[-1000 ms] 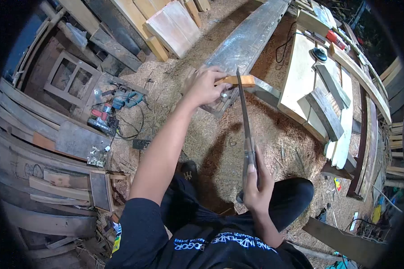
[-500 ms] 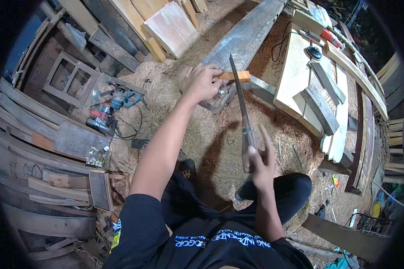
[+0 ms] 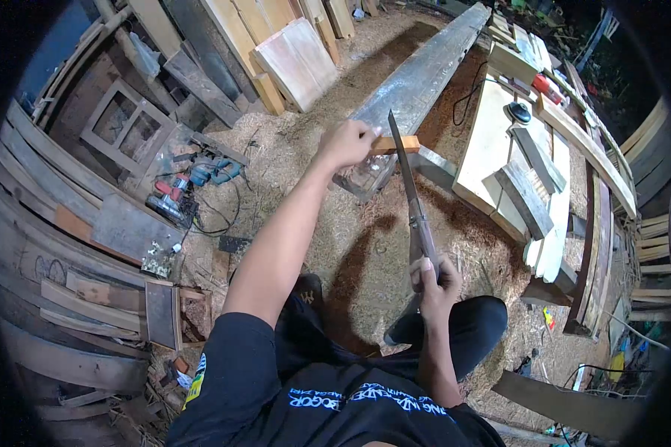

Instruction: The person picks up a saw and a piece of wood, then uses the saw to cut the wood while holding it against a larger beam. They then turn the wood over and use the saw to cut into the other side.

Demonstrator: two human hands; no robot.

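My left hand (image 3: 347,145) is closed on a short orange-brown wood block (image 3: 383,145), pressing it at the near end of a long grey plank bench (image 3: 408,88). A handsaw (image 3: 408,175) points away from me, its narrow dark blade crossing over the block to the right of my left fingers. Around the saw's handle my right hand (image 3: 438,283) is wrapped, with the thumb lying along the top. Part of the block is hidden behind the left fingers and the blade.
Pale boards (image 3: 492,141) with loose grey offcuts (image 3: 525,200) and a black round-topped tool (image 3: 519,112) lie to the right. Power tools (image 3: 173,200) with cords sit on the left. Upright planks (image 3: 297,63) lean at the back. Sawdust (image 3: 350,246) covers the floor.
The raised fingers of my right hand have closed round the saw handle. The saw still crosses the block, and my left hand keeps its hold. The view has shifted slightly.
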